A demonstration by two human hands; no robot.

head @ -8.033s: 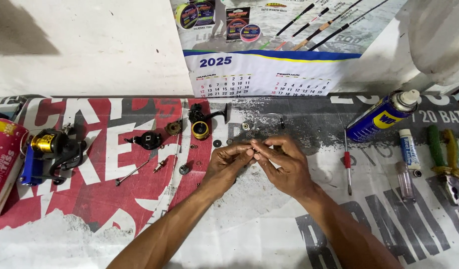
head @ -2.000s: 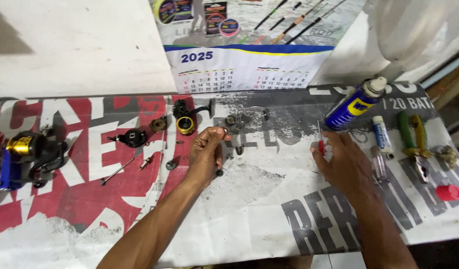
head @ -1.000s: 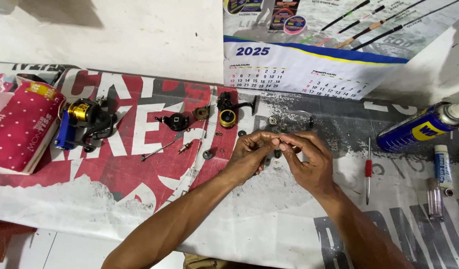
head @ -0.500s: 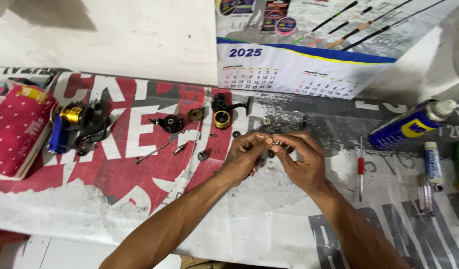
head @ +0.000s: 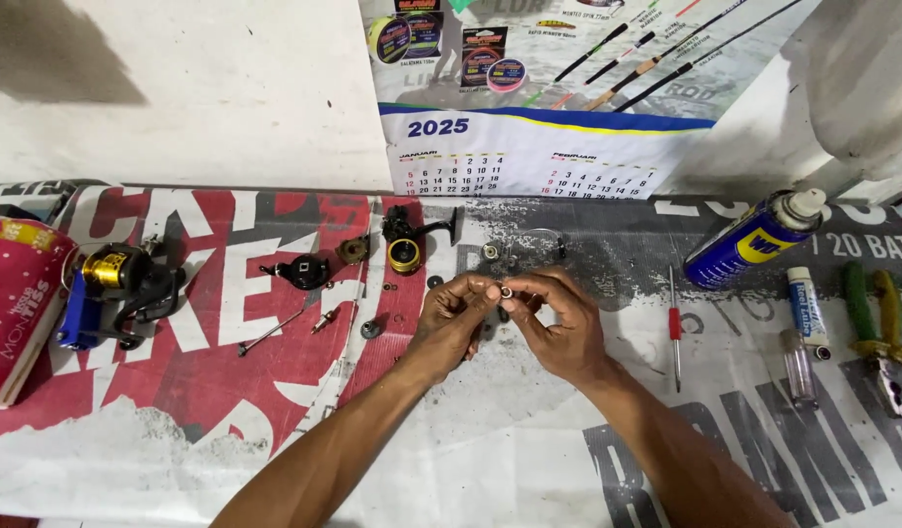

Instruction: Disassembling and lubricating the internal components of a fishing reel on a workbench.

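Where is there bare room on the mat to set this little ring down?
Free: the near mat between the forearms, and the near-left stretch below the reel. Crowded: loose reel parts beyond the left hand; screwdriver, spray can and pliers beside the right hand.

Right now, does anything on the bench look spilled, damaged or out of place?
Nothing looks spilled or broken. Small reel parts lie scattered on the banner, the spray can lies on its side, and the banner's print is worn. Left hand and right hand pinch a small ring.
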